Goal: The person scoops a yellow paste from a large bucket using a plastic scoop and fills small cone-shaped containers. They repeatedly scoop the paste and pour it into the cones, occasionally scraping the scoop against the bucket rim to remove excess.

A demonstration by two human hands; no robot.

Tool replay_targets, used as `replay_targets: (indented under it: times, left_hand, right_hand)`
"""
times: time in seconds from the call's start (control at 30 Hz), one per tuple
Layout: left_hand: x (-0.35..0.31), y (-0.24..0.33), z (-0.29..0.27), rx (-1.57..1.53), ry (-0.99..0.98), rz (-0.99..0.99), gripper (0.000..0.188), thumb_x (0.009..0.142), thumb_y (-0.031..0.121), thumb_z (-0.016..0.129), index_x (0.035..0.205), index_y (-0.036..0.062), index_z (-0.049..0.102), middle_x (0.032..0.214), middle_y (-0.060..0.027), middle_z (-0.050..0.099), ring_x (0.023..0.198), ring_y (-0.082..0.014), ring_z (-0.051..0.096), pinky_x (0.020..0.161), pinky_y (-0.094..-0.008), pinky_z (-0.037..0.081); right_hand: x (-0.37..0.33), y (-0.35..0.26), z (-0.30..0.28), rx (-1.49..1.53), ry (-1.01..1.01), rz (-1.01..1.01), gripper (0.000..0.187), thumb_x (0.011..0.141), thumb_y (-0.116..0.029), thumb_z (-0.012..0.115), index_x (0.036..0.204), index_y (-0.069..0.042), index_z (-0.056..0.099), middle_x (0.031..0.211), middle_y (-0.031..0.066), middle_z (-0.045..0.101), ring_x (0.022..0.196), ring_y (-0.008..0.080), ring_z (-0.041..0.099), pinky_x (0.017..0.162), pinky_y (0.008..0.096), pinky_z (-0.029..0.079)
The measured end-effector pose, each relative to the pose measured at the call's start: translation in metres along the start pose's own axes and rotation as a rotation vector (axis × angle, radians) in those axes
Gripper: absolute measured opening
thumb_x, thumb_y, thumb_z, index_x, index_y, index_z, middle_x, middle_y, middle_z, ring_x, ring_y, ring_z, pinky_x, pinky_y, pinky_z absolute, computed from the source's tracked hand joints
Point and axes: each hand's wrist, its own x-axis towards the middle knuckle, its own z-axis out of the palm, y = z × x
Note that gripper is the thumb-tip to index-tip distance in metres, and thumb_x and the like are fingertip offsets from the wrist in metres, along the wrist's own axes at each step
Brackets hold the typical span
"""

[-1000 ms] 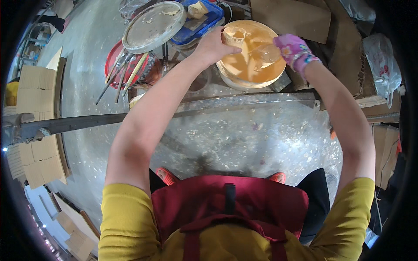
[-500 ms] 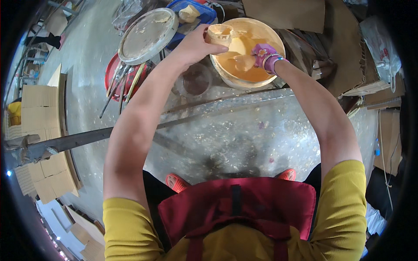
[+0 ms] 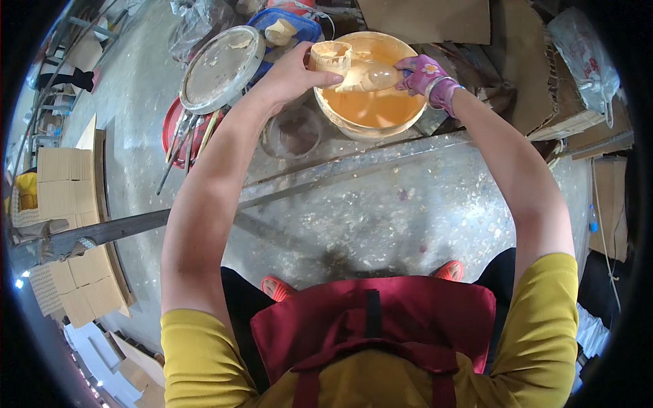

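My left hand (image 3: 294, 76) is closed around a small cream-crusted cup (image 3: 331, 57), held upright over the left rim of a large white bucket (image 3: 367, 132). Orange-yellow liquid (image 3: 381, 109) fills part of the bucket. My right hand (image 3: 423, 76), in a pink and purple flowered glove, grips a clear rounded plastic vessel (image 3: 371, 75) by its right end. The vessel lies on its side above the liquid, its left end close against the cup. Pale liquid coats its inside; whether any runs into the cup, I cannot tell.
A crusted round lid (image 3: 223, 70) leans beside a red tub (image 3: 178, 136) with several brushes (image 3: 190, 139). Behind are a blue container (image 3: 303, 26) and a clear bag (image 3: 194, 30). A clear tub (image 3: 294, 131) stands near the bucket. A metal bar (image 3: 129, 226) crosses before me; cardboard (image 3: 428, 20) lies behind.
My right hand has lifted the clear vessel up from the liquid and laid it sideways against the cup. My left hand still holds the cup; the whole view has shifted slightly.
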Motion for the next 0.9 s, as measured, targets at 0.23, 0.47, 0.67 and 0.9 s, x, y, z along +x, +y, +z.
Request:
replay_targets:
  times: [0.23,0.47,0.67,0.9]
  left_hand:
    - [0.001,-0.006,-0.003,0.027,0.026,0.000,0.078,0.068,0.024,0.082,0.129,-0.0042,0.042,0.122,-0.0173,0.056,0.114,-0.0241,0.053,0.097,-0.0333,0.041]
    - [-0.003,-0.016,0.008,0.115,0.062,-0.031,0.068,0.069,0.025,0.080,0.124,-0.0001,0.048,0.112,-0.0108,0.059,0.104,-0.0174,0.055,0.093,-0.0301,0.041]
    - [0.008,-0.030,0.024,0.128,0.117,0.024,0.067,0.070,0.026,0.080,0.121,-0.0016,0.048,0.107,-0.0106,0.060,0.099,-0.0183,0.056,0.090,-0.0301,0.043]
    - [0.025,-0.032,0.046,0.245,0.123,0.038,0.077,0.064,0.029,0.082,0.125,-0.0019,0.047,0.111,-0.0163,0.063,0.102,-0.0265,0.061,0.090,-0.0330,0.046]
  right_hand:
    - [-0.006,0.029,-0.038,0.147,0.028,-0.099,0.044,0.073,-0.003,0.076,0.115,-0.001,0.063,0.091,0.0080,0.068,0.071,0.0141,0.062,0.061,0.0261,0.053]
    - [-0.016,0.023,-0.089,0.295,-0.014,-0.099,0.044,0.075,0.008,0.065,0.118,0.005,0.058,0.099,0.0082,0.066,0.083,0.0122,0.064,0.066,0.0226,0.052]
    - [-0.021,0.004,-0.124,-0.006,0.062,-0.209,0.050,0.076,-0.013,0.078,0.121,-0.002,0.058,0.099,0.0046,0.066,0.081,0.0104,0.062,0.068,0.0235,0.054]
    - [-0.024,-0.026,-0.154,0.067,-0.041,-0.337,0.045,0.077,-0.005,0.074,0.118,0.002,0.059,0.097,0.0038,0.064,0.080,0.0104,0.062,0.067,0.0231,0.050]
